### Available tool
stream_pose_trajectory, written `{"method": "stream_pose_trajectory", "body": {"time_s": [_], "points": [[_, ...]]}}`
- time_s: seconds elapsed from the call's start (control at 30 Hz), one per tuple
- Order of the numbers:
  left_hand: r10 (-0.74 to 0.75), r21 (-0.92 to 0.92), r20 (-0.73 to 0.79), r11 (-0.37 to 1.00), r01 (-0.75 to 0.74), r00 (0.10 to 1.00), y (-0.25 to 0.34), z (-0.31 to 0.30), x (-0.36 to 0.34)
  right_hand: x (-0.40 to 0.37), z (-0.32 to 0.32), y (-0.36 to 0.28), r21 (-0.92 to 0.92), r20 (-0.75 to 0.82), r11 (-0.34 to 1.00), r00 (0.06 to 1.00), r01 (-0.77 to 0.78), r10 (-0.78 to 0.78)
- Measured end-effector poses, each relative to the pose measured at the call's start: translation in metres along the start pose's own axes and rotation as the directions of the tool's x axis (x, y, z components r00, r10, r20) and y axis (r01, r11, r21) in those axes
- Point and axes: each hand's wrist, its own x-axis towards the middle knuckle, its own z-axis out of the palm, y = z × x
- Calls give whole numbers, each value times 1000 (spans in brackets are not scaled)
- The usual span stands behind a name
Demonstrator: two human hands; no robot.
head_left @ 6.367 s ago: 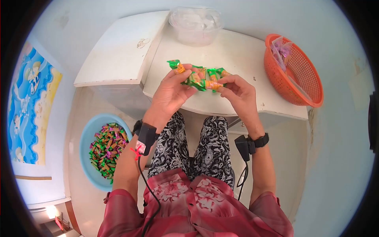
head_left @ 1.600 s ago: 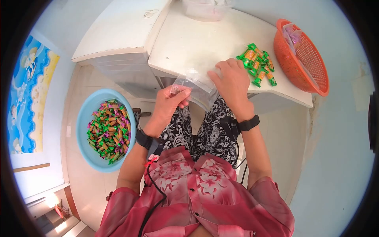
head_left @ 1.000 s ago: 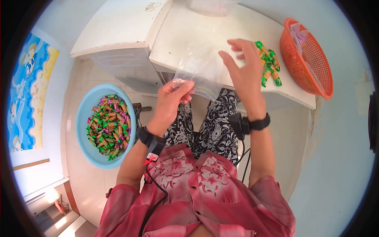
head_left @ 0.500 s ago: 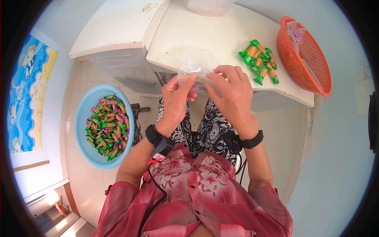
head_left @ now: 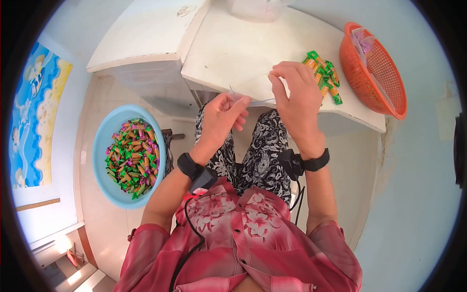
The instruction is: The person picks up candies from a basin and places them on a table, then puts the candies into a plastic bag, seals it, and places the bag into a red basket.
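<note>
A clear plastic bag (head_left: 263, 101) is stretched between my two hands over the desk's front edge, its thin bluish rim showing. My left hand (head_left: 224, 117) pinches one side of it between thumb and fingers. On the other side, my right hand (head_left: 297, 95) is raised higher, thumb and fingertips pressed together at the bag's edge. Most of the film is too transparent to trace. Just beyond my right hand, a small pile of green-and-orange wrapped snacks (head_left: 334, 91) lies on the white desk (head_left: 233, 44), partly hidden by that hand.
An orange perforated basket (head_left: 357, 73) holding purple-printed plastic stands at the desk's right end. On the floor to the left, a blue basin (head_left: 100, 168) holds many wrapped snacks (head_left: 134, 158). A translucent container (head_left: 258, 9) sits at the desk's back.
My right hand has moved up and to the right, covering part of the snack pile. The bag, bunched between my hands before, is now drawn out wider.
</note>
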Motion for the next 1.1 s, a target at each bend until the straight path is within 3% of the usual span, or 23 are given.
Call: {"method": "stream_pose_trajectory", "body": {"time_s": [0.13, 0.2, 0.3, 0.4, 0.5, 0.7, 0.77, 0.87, 1.0, 1.1], "points": [[310, 425, -75, 870, -251, 948, -7, -10, 0, 2, 4, 2, -82, 9, 993, 996, 84, -83], [493, 564, -121, 748, -349, 862, -6, -16, -3, 0, 6, 6, -80, 6, 991, 994, 108, -108], [690, 703, -58, 542, -461, 722, 9, -22, 4, -3, 8, 10, -55, 12, 991, 992, 123, -122], [886, 757, 310, -12, -653, 344, 28, -20, 22, -4, 10, 10, -29, 14, 991, 992, 128, -128], [806, 753, 455, -122, -646, 378, 36, -8, 27, -4, 14, 10, -8, 3, 993, 993, 116, -116], [702, 760, 502, -80, -645, 505, 20, -5, 43, -15, 14, 16, -10, 31, 998, 997, 65, -65], [704, 754, 497, -59, -655, 508, 17, -5, 45, -20, 9, 17, -13, 52, 999, 998, 41, -40], [705, 744, 487, -25, -668, 516, 18, -5, 45, -26, -5, 20, -36, -39, 999, 999, 7, -8], [692, 756, 477, -10, -654, 542, 22, -6, 46, -57, -33, 44, -160, -118, 957, 967, -242, 225], [711, 742, 495, -47, -669, 499, 23, -5, 47, -69, -52, 59, -301, -94, 890, 939, -343, 330]]}}
